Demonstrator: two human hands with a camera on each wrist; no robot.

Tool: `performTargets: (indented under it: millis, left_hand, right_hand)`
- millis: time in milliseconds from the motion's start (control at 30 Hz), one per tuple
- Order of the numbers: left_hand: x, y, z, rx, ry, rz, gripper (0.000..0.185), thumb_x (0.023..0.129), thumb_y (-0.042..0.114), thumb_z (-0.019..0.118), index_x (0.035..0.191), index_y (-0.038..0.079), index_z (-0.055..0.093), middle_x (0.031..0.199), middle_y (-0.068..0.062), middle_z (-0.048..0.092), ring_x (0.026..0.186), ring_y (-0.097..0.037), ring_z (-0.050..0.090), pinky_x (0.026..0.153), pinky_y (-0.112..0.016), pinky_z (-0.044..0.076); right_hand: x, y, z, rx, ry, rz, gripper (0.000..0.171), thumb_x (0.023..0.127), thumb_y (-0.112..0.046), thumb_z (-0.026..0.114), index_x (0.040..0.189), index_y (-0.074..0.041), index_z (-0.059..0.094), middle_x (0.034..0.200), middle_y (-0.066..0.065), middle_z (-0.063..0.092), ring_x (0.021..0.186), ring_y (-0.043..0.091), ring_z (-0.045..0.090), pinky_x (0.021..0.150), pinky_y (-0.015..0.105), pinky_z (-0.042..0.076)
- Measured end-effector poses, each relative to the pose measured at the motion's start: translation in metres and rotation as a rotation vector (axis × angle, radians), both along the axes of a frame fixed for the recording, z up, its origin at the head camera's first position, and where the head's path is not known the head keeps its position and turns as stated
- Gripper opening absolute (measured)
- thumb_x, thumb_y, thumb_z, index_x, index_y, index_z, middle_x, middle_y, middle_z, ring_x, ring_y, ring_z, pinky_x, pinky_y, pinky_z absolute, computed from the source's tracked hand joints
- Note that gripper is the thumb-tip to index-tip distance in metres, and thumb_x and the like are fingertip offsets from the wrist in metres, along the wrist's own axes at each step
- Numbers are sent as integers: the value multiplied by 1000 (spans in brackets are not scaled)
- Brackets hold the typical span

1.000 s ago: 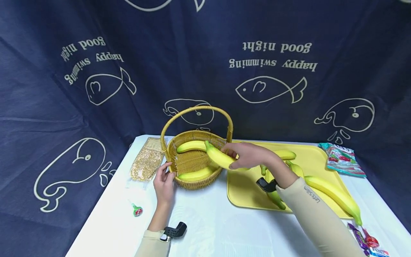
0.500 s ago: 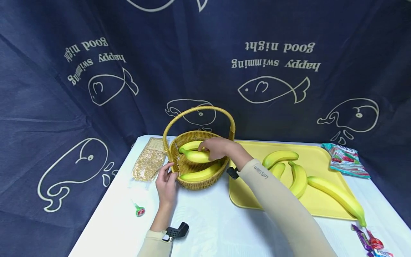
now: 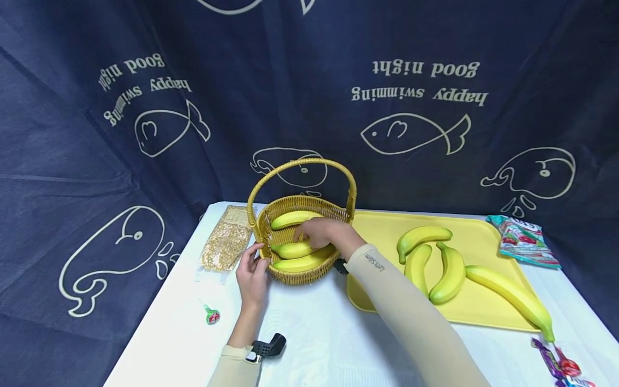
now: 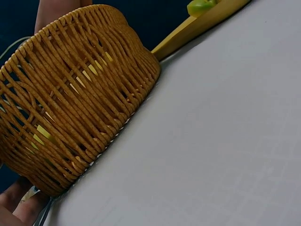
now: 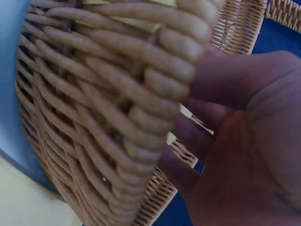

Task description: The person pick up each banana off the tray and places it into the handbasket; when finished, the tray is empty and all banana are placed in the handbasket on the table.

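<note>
A wicker basket (image 3: 296,278) with a tall arched handle stands at the table's back. My left hand (image 3: 252,280) grips its left rim, thumb in front; in the left wrist view its fingertips show at the woven wall (image 4: 80,94). Inside the basket my right hand (image 3: 328,231) holds a yellow banana (image 3: 289,250) with a green tip, low between two others. One is the far banana (image 3: 292,219), the other the near banana (image 3: 301,263). In the right wrist view the basket rim (image 5: 155,108) hides the right fingertips and the held banana.
Right of the basket lies a yellow tray (image 3: 374,228) with several bananas (image 3: 451,274); one banana (image 3: 512,296) overhangs its front edge. A bag of grains (image 3: 226,242) and a green lollipop (image 3: 212,316) lie left. A candy bag (image 3: 524,241) and small sweets (image 3: 556,363) lie right.
My right hand has carried the banana from above the basket's right side leftward, then down between the other two bananas. My left hand has stayed at the basket's left rim.
</note>
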State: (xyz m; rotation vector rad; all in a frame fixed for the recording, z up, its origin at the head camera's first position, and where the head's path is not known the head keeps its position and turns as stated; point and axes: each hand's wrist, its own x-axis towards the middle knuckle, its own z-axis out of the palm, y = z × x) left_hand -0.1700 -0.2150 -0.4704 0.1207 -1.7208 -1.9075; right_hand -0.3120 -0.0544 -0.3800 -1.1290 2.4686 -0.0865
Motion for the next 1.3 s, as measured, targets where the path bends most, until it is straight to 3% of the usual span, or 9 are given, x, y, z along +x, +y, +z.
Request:
performTargets:
  millis: [467,700,867,1100,1300]
  left_hand:
    - [-1,0,0,31,15,-1,39,83,-10,54,122,-9,56,137,-14,51,110,-48,54,84,-25,49]
    - [-1,0,0,1,8,3,37,84,-8,54,121,-8,56,137,-15,50,110,-46,55,83,-23,49]
    - [0,0,0,-5,-5,0,37,85,-7,54,122,-7,56,138,-14,50,111,-45,55,83,-23,49]
    - [0,1,0,-1,-11,-6,39,84,-8,54,124,-9,55,140,-14,48,108,-47,55,82,-24,49]
    - [-1,-1,1,-17,-4,4,39,84,-8,53,123,-9,56,138,-14,50,105,-50,55,82,-24,49]
  right_hand:
    - [7,0,0,-43,-34,22,59,83,9,48,131,-23,61,128,0,59,100,13,52,91,29,41]
    - [9,1,-2,-66,-21,-5,59,80,9,50,129,-22,63,121,-1,62,96,14,52,85,28,43]
    - [10,2,-4,-81,-22,-9,57,81,8,50,129,-20,63,124,3,61,104,15,53,91,30,42]
    - [4,23,-5,-222,-44,-23,50,86,0,59,133,-14,58,131,3,58,122,20,51,95,33,41]
    - [-1,61,10,-356,-21,-28,35,92,-3,59,126,-11,62,124,4,61,112,22,57,93,35,45]
